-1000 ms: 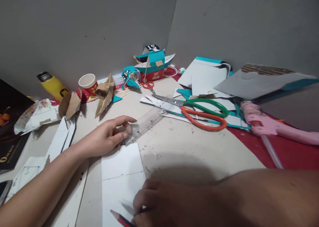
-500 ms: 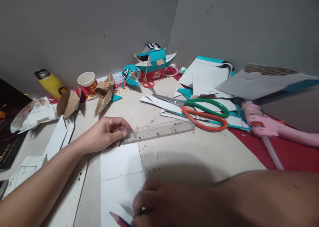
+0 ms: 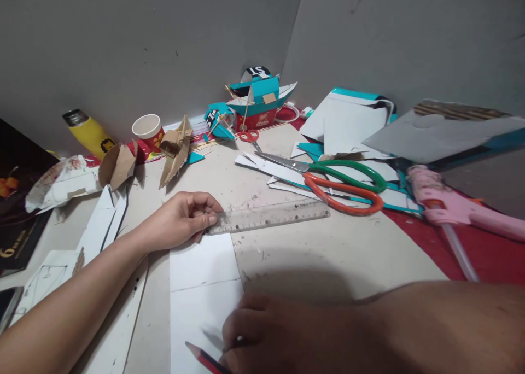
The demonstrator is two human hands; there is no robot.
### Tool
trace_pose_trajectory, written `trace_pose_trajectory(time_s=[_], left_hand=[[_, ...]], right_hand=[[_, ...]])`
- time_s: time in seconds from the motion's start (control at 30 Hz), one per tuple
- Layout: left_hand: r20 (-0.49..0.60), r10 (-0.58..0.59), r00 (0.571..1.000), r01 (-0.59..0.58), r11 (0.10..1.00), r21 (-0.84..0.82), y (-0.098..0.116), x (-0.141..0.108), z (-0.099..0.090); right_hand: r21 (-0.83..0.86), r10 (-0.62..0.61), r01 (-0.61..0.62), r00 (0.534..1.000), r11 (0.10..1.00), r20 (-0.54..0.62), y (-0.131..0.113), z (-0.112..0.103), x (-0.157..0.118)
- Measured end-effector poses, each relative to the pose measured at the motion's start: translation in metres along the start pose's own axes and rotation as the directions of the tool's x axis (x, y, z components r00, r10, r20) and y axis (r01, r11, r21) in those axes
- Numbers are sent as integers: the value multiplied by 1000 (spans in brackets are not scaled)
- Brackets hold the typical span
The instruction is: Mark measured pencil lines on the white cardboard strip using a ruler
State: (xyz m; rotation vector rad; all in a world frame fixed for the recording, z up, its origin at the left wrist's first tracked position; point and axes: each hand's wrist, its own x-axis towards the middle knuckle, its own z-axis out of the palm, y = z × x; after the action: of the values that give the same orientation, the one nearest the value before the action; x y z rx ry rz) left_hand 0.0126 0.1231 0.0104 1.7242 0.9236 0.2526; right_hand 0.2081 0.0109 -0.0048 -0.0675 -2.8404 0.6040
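A clear plastic ruler [image 3: 270, 216] lies just beyond the far end of a white strip of card [image 3: 205, 308], its left end pinched by my left hand [image 3: 186, 218]. One dark line runs across the strip. At the bottom, my right hand [image 3: 262, 335] rests low over the strip's right edge, in shadow, with its fingers curled round a red and black pencil [image 3: 205, 358]. The pencil's sharpened tip points left over the card; whether it touches cannot be told.
Large scissors [image 3: 344, 185] lie on paper scraps to the right, near a pink glue gun [image 3: 447, 202]. Behind stand small boat models [image 3: 258, 98], a paper cup [image 3: 148, 130] and a yellow bottle [image 3: 88, 133]. Cut card pieces [image 3: 98, 221] lie at left.
The whole view has shifted slightly, so things appear a little further right. Both hands keep their holds on the ruler and the pencil.
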Motion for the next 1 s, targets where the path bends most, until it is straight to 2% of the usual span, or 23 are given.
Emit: trace_pose_trajectory(time_s=[0.17,0.4,0.57,0.7,1.0], left_hand=[[-10,-3,1000,3,1000,-12,-3,2,1],[-10,12,1000,-12,1000,-8,-3,3,2],[-4,19,1000,-19,1000,7,-3,3,2],[0,27,1000,-27,1000,9,-3,3,2],[-5,35,999,-35,999,4,-5,4,4]], right_hand=[[27,8,-8,1000,1000,-14,3,7,-2],[18,2,-2,999,1000,32,2,4,-1],[5,31,-31,999,1000,18,1,6,-1],[19,2,-3,999,1000,44,1,1,-1],[-25,51,-52,998,998,-38,-3,4,2]])
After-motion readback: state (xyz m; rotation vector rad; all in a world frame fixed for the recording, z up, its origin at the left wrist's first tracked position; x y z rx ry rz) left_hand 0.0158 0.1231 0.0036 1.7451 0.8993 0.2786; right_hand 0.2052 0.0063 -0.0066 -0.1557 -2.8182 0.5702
